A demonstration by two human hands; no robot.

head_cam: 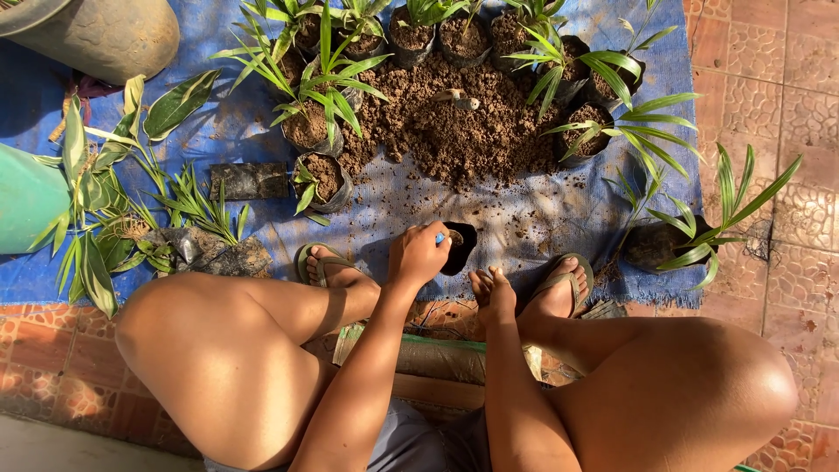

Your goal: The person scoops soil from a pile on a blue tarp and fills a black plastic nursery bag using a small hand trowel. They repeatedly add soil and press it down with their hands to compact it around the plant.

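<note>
Left hand (419,253) curled, gripping rim of black grow bag (459,246); right hand (489,284) fingers bunched downward, grip unclear; forearms extended between knees.

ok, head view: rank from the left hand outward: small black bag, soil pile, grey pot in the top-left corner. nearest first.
1. Small black bag: right at the left hand, whose fingers hold its rim, just to the hand's right.
2. Soil pile: straight ahead, mid-tarp, ringed by filled seedling bags.
3. Grey pot: far top-left corner, well beyond the pile.

matt black plastic bag (459,247), crumbly soil (454,127), woven blue tarp (524,218), rough brick floor (769,96).
</note>
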